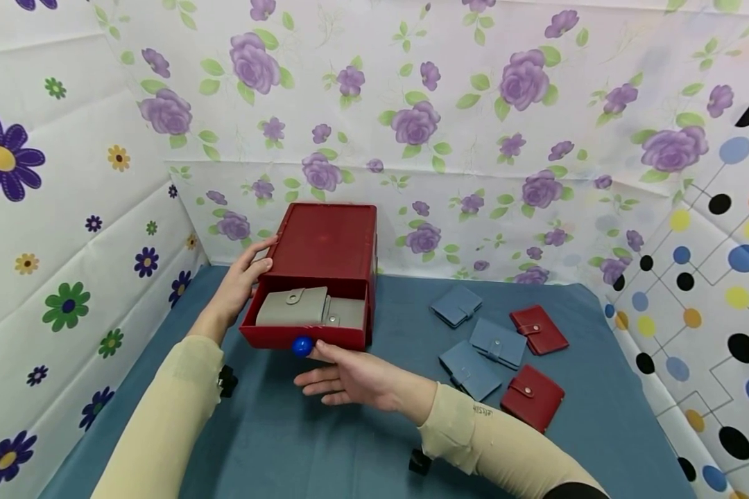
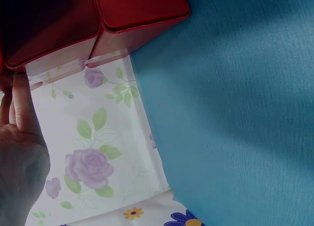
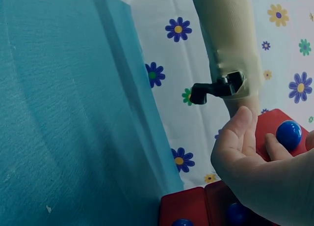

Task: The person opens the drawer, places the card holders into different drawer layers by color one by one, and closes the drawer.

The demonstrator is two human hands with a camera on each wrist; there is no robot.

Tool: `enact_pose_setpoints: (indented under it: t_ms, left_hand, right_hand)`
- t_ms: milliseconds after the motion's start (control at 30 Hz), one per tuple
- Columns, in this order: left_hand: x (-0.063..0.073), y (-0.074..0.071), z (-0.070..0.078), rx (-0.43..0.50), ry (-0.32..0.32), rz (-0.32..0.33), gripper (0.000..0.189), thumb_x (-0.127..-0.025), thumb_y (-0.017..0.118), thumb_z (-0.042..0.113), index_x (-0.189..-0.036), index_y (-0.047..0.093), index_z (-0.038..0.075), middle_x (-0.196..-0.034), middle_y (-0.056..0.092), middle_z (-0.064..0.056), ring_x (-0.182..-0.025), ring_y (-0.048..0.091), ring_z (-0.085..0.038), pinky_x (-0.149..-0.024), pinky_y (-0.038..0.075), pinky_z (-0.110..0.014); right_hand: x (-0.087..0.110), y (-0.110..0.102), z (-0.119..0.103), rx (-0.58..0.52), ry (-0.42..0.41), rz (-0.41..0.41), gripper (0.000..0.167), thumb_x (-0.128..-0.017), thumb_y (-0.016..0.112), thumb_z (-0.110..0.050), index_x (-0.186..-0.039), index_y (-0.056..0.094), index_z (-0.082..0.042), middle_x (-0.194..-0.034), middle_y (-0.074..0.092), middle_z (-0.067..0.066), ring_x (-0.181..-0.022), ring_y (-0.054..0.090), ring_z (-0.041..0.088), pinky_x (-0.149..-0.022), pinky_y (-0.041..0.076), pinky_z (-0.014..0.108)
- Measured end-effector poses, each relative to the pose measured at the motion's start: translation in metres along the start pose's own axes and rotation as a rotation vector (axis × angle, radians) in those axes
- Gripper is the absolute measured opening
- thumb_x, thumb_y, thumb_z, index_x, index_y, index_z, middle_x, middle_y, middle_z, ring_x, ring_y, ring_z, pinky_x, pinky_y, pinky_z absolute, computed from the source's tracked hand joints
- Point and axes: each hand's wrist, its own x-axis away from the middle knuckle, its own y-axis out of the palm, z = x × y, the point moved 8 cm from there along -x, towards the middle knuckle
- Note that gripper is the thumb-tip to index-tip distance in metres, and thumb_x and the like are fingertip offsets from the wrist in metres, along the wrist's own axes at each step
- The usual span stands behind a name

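A red drawer box point(image 1: 324, 239) stands at the back of the table, its upper drawer point(image 1: 259, 337) pulled out. Inside lies a grey snap-strap wallet point(image 1: 290, 310), overlapping another grey wallet point(image 1: 347, 313). My left hand point(image 1: 234, 294) rests against the box's left side, fingers extended; in the left wrist view its fingertips are at the red edge. My right hand point(image 1: 358, 378) is at the drawer front, thumb right at the blue round knob point(image 1: 302, 346), other fingers stretched out below it. The right wrist view shows the thumb beside the knob point(image 3: 288, 135).
On the blue cloth right of the box lie several wallets: blue ones point(image 1: 457, 305), point(image 1: 498, 342), point(image 1: 470, 370) and red ones point(image 1: 539, 330), point(image 1: 532, 397). Lower blue knobs point(image 3: 182, 222) show on the box. Floral sheets point(image 1: 412, 125) hang behind and at both sides.
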Motion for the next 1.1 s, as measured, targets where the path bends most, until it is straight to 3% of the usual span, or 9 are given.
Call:
enact_pose_setpoints:
  t_ms: [400, 667, 900, 1100]
  left_hand:
    - [0.0, 0.0, 0.002, -0.005, -0.004, -0.001, 0.061, -0.112, 0.049, 0.047, -0.17, 0.033, 0.036, -0.17, 0.036, -0.012, -0.133, 0.056, -0.042, -0.092, 0.054, -0.046]
    - [-0.001, 0.0, 0.001, -0.001, -0.009, 0.001, 0.062, -0.112, 0.05, 0.048, -0.17, 0.033, 0.035, -0.171, 0.034, -0.012, -0.134, 0.055, -0.045, -0.092, 0.054, -0.046]
    - [-0.002, 0.0, 0.0, 0.003, -0.015, 0.0, 0.063, -0.111, 0.051, 0.049, -0.17, 0.033, 0.035, -0.171, 0.033, -0.011, -0.136, 0.054, -0.046, -0.096, 0.052, -0.054]
    - [-0.001, -0.001, -0.001, 0.01, -0.015, 0.0, 0.063, -0.111, 0.051, 0.048, -0.17, 0.033, 0.034, -0.172, 0.032, -0.01, -0.136, 0.052, -0.047, -0.095, 0.054, -0.052]
  right_hand:
    - [-0.004, -0.005, -0.006, -0.03, -0.019, 0.073, 0.071, -0.105, 0.056, -0.065, -0.153, 0.055, -0.011, -0.136, 0.072, 0.008, -0.117, 0.067, 0.019, -0.091, 0.054, 0.029]
    - [-0.01, -0.011, -0.011, -0.036, -0.024, 0.087, 0.074, -0.105, 0.055, -0.065, -0.155, 0.053, -0.01, -0.136, 0.07, 0.007, -0.118, 0.065, 0.019, -0.092, 0.052, 0.029]
    - [-0.018, -0.018, -0.015, -0.051, -0.041, 0.111, 0.075, -0.106, 0.054, -0.065, -0.156, 0.052, -0.009, -0.139, 0.069, 0.008, -0.121, 0.064, 0.021, -0.099, 0.05, 0.033]
    - [-0.025, -0.023, -0.02, -0.071, -0.064, 0.132, 0.07, -0.106, 0.057, -0.062, -0.151, 0.057, -0.009, -0.136, 0.071, 0.007, -0.116, 0.065, 0.019, -0.094, 0.051, 0.03]
